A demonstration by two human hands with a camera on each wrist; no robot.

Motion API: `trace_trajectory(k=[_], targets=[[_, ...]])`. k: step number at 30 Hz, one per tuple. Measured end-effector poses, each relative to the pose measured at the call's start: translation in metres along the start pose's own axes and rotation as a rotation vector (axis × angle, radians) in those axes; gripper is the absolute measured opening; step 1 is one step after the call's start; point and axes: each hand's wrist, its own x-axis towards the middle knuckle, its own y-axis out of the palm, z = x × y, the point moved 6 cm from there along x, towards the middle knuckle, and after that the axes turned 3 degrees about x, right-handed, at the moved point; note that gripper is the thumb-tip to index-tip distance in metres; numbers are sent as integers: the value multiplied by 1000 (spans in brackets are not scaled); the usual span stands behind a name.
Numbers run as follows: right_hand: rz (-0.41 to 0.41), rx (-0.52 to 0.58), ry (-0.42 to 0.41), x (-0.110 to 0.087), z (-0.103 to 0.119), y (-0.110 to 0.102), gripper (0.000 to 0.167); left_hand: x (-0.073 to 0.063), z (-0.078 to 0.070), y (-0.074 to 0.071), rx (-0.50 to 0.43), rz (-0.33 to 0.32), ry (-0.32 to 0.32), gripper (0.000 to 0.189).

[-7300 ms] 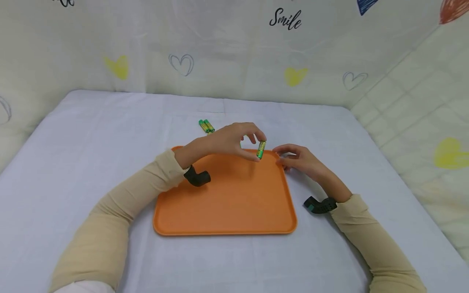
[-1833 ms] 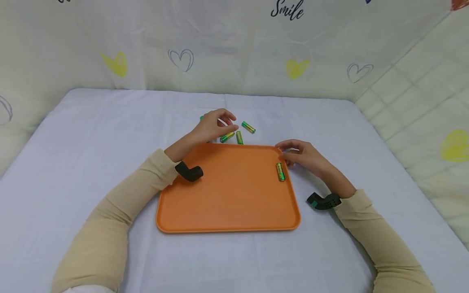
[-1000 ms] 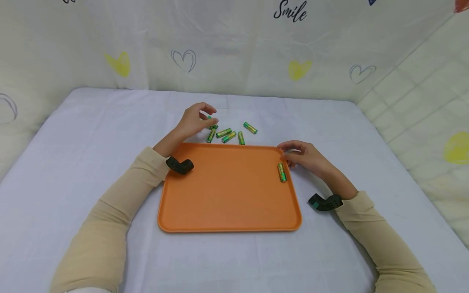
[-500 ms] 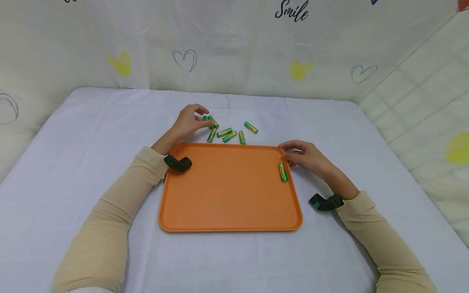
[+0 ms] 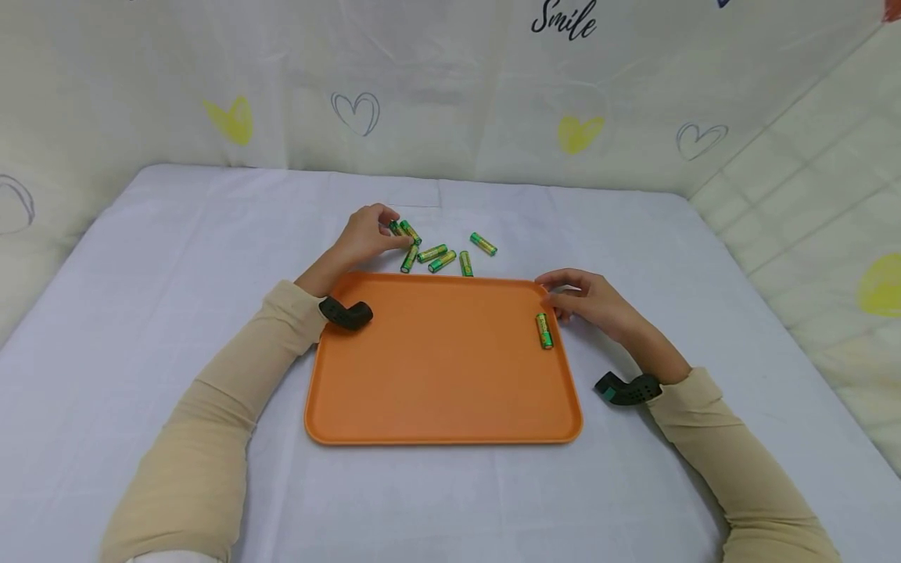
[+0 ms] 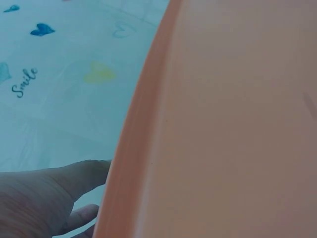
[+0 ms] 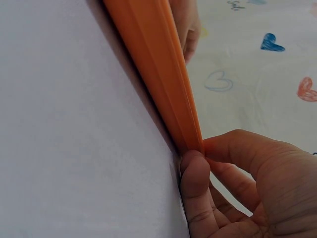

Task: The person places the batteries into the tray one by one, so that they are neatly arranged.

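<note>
Well, the left hand [image 5: 362, 237] is working at the left end of the loose batteries [image 5: 411, 232], just beyond the far edge of the tray [image 5: 436, 352], with thumb and fingers bending around them. A gap is showing between thumb and forefinger, so the hand is standing part-way open; whether it is gripping a battery or only touching, I can't tell. The left wrist view isn't helping: the rim is hiding the fingertips.

Across the way, the right hand [image 5: 587, 301] is pinching the tray's far right corner, thumb and fingers closing on the rim, and that hold is looking secure. One battery [image 5: 544, 331] is lying inside the tray along its right side. The rest are lying on the table [image 5: 450, 500] past the far rim: one slanting just beside the left thumb, two side by side, one pointing toward the rim, one well apart to the right.

For tidy handling, I'm judging that the thumb is wanting one battery's side, with the fingertips going opposite, around its middle; close neighbours are risking a roll if anything is brushing them. A straight lift is looking safer than a drag. Meanwhile, the right hand is helping most by steadying that corner.
</note>
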Motion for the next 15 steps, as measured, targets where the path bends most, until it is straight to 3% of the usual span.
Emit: trace_trajectory(k=[15], targets=[[-1,28,-13,1,-3,0,42,0,-1,3,64,-8,15,59]])
